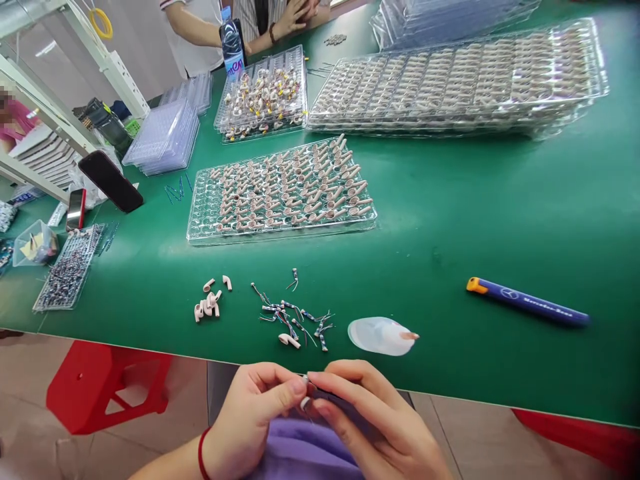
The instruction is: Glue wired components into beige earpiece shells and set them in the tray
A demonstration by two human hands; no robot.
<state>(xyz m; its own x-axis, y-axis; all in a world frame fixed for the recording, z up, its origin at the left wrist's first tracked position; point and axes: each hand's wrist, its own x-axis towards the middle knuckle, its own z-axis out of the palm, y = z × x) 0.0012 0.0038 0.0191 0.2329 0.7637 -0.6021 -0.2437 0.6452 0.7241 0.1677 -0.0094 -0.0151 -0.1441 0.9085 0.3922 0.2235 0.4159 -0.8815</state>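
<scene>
Two hands are seen at the lower edge of the head view, held together over the lap, just off the near edge of the green table [500, 220]. A small pale part [305, 402] is pinched between the fingertips of the left hand [250, 417] and the right hand [375, 420]; both hands are closed on it, and its exact shape cannot be told. A red band is worn on the left wrist.

On the table near the hands, a loose cluster of small wired components [295, 317] is spread, with one beige earpiece shell [289, 341] lying at its near side. A small heap of like shells [210, 303] is noted to the left, apart from the wires. A clear plastic dish [380, 335] lies just right of the wires. A blue pen with an orange end [525, 302] lies well to the right.

Farther back, a clear tray [280, 193] filled with beige shells is placed, and behind it a second tray of assembled parts [263, 97]. A stack of filled trays [460, 80] stands at the right rear. A co-worker's forearms [280, 23] are resting at the far table edge, beside a bottle [233, 47].
</scene>
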